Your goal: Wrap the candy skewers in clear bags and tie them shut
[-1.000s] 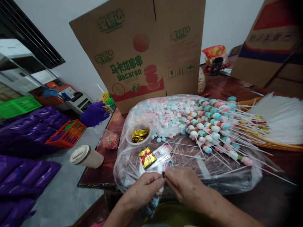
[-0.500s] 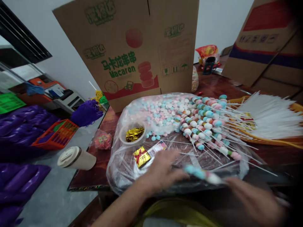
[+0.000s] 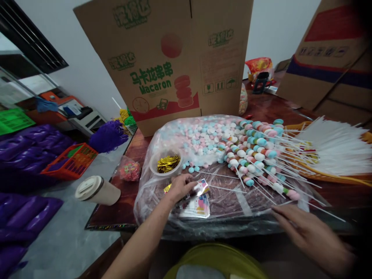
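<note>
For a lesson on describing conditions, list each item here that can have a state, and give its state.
Left hand: reaching in at the printed packets.
Right hand: fingers extended, nothing visibly held.
Printed packets: loosely stacked.
Candy skewers: threaded, piled.
Cup: lid on.
Clear bowl: uncovered, holding gold strips.
Macaron box: standing.
Yellow-orange basket: filled with white sticks.

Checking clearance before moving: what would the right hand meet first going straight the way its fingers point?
The right hand points leftward and slightly away, so the plastic sheet would probably come first, though the hand's height above it is unclear.
</note>
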`<state>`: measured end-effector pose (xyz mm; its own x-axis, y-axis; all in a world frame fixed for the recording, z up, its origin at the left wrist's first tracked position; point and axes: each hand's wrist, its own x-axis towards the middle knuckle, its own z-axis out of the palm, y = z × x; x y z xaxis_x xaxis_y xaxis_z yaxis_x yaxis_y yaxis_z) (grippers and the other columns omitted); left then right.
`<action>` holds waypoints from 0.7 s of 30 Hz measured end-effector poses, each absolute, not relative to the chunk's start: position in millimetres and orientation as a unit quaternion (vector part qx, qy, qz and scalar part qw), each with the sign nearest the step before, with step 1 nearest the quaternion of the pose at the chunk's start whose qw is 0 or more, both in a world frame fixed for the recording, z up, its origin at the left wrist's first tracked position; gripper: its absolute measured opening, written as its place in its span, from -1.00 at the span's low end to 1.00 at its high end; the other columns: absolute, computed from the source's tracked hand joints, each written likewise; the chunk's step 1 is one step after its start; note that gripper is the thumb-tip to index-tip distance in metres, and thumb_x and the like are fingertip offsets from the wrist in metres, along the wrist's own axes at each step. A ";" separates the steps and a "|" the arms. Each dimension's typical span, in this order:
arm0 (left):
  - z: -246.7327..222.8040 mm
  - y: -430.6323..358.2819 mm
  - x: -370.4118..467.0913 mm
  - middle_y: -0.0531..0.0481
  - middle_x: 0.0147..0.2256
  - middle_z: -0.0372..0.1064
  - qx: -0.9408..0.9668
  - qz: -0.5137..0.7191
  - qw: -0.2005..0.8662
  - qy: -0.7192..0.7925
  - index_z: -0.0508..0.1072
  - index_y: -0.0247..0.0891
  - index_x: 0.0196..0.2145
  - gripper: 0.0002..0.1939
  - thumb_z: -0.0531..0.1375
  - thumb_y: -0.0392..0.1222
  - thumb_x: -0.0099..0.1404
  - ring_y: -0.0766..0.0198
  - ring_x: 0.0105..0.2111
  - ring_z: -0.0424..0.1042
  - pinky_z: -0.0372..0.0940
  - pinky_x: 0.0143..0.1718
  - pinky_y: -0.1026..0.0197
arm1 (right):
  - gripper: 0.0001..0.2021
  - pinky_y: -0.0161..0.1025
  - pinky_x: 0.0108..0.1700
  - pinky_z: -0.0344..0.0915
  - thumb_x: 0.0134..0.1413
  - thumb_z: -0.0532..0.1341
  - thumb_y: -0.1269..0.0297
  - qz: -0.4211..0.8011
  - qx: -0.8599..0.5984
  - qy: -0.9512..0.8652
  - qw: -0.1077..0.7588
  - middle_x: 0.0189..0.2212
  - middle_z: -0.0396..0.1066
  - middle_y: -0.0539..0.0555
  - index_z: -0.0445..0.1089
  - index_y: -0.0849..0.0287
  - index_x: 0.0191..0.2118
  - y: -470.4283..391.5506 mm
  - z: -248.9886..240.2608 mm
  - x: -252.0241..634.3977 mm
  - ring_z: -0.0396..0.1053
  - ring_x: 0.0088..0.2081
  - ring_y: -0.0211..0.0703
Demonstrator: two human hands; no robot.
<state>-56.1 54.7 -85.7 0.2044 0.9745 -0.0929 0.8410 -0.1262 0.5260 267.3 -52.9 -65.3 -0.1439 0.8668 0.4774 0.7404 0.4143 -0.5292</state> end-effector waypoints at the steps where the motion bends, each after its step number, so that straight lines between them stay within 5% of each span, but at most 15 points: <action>1: -85.4 53.2 -57.3 0.07 -0.46 0.41 0.741 0.139 0.239 0.611 0.48 -0.23 -0.33 -0.72 0.21 0.00 0.06 0.27 -0.38 0.35 0.12 -0.25 0.23 | -0.73 -0.24 -0.39 0.32 0.10 0.08 0.07 0.093 -0.496 -0.780 0.371 -0.47 0.47 0.15 0.44 0.10 -0.38 -41.7 -68.3 253.1 0.42 -0.44 -0.14; 6: -90.4 52.2 -57.8 0.07 -0.53 0.39 0.746 0.156 0.239 0.601 0.50 -0.24 -0.44 -0.85 0.26 -0.13 0.01 0.25 -0.41 0.34 0.10 -0.18 0.16 | -0.77 -0.18 -0.28 0.29 0.17 0.00 0.32 0.140 -0.429 -0.837 0.308 -0.40 0.44 0.12 0.41 0.17 -0.31 -8.7 -81.1 174.4 0.37 -0.34 -0.13; 12: -87.7 51.3 -64.6 -0.02 -0.41 0.44 0.754 0.239 0.258 0.555 0.52 -0.24 -0.47 -0.83 0.15 -0.17 0.18 0.26 -0.33 0.35 0.12 -0.15 0.19 | -0.80 -0.20 -0.30 0.28 0.13 0.03 0.34 0.146 -0.473 -0.789 0.363 -0.41 0.42 0.13 0.40 0.19 -0.31 -11.0 -86.8 168.7 0.35 -0.36 -0.13; 17: -78.2 43.7 -62.7 -0.10 -0.27 0.43 0.753 0.301 0.275 0.516 0.51 -0.26 -0.40 -0.83 0.13 -0.18 0.20 0.22 -0.20 0.33 0.14 -0.08 0.17 | -0.75 -0.07 -0.15 0.21 0.02 0.14 0.27 0.190 -0.473 -0.777 0.371 -0.24 0.40 0.21 0.38 0.22 -0.16 26.7 -70.6 146.0 0.29 -0.19 0.00; 21: -79.9 40.8 -51.9 -0.05 -0.31 0.42 0.719 0.333 0.351 0.500 0.44 -0.27 -0.27 -0.82 0.12 -0.18 0.19 0.26 -0.27 0.35 0.21 -0.16 0.21 | -0.87 -0.23 -0.33 0.24 0.00 0.11 0.31 0.275 -0.468 -0.762 0.354 -0.49 0.40 0.06 0.39 0.19 -0.39 49.2 -73.8 118.1 0.31 -0.42 -0.17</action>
<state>-51.9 40.8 -79.9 0.2789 0.9518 0.1279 0.4843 -0.2544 0.8371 118.1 49.2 -73.8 -0.3114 0.9076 0.2817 0.5192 0.4108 -0.7495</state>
